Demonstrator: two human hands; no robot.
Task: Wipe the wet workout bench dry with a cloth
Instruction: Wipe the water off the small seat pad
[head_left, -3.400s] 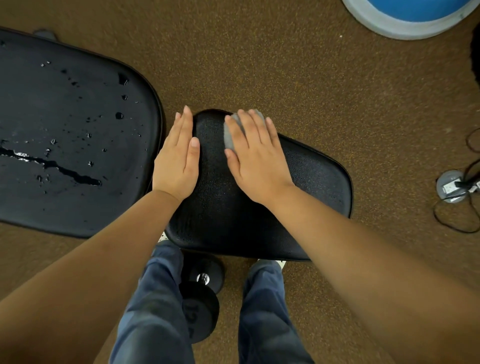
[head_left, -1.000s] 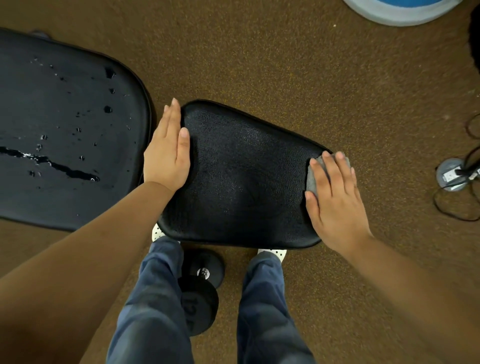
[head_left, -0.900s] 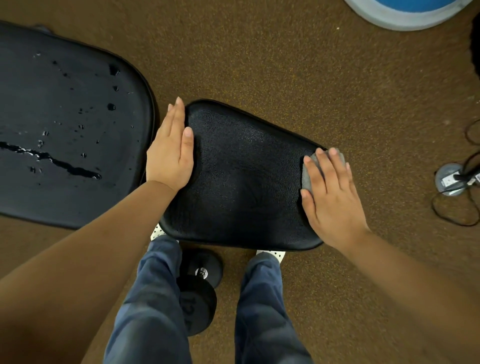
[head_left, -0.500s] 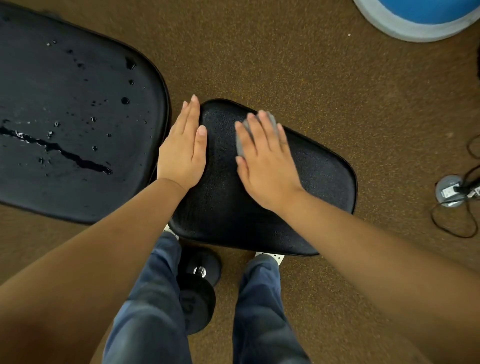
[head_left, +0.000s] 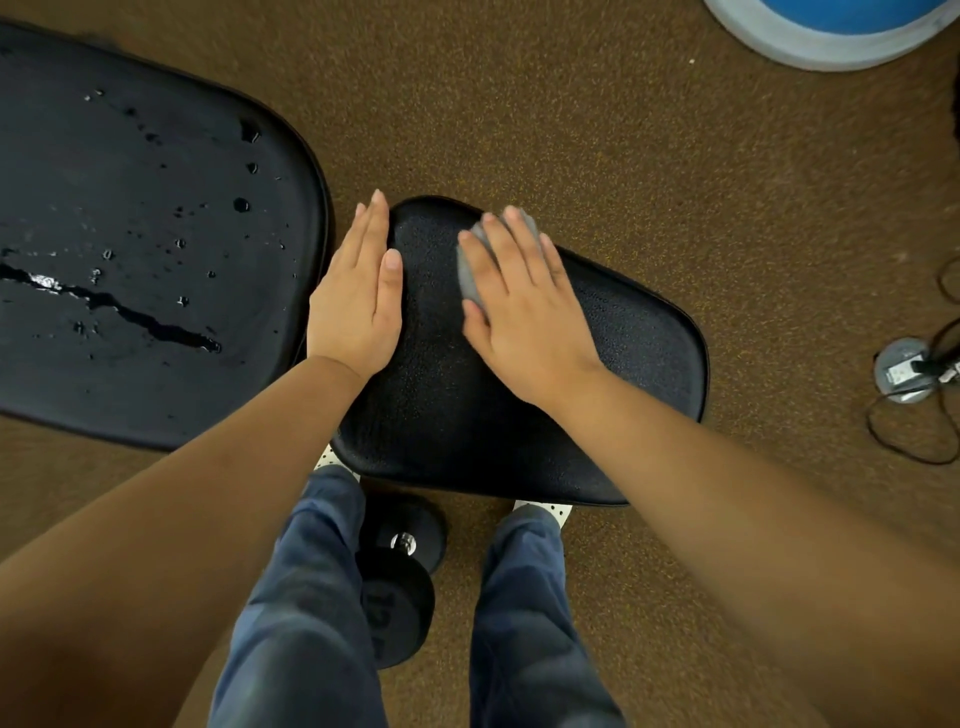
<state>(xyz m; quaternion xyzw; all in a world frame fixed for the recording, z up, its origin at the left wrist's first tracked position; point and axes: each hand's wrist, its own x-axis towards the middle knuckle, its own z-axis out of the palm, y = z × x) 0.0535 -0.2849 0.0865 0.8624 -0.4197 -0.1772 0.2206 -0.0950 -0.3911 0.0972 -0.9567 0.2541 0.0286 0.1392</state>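
Your right hand (head_left: 524, 322) lies flat with its fingers straight and close together, pressing a small grey cloth (head_left: 466, 273) onto the far left part of the black seat surface (head_left: 623, 353). The cloth is mostly hidden under your fingers and shows only at the thumb side and past the fingertips. Your left hand (head_left: 356, 306) is flat too, fingers together and holding nothing, resting on the seat's left edge just beside the right hand, with its fingertips reaching the gap between the seat and the back pad (head_left: 156, 182). Both forearms come in from the lower corners and converge on the seat, wrists straight and palms down. The textured seat shows no drops that you can make out. The back pad, to the left, is wet, with a long water streak (head_left: 114, 306) across it and scattered droplets (head_left: 241, 204) above. Below the seat's near edge stand your blue trouser legs (head_left: 296, 623) and white perforated shoes (head_left: 545, 512), and a black dumbbell (head_left: 397, 587) lies between them on the brown floor (head_left: 571, 104). Well to the right sits a round floor socket (head_left: 904, 369) with a looping black cable (head_left: 914, 441). A blue dome with a pale rim (head_left: 831, 31) fills the top right corner.
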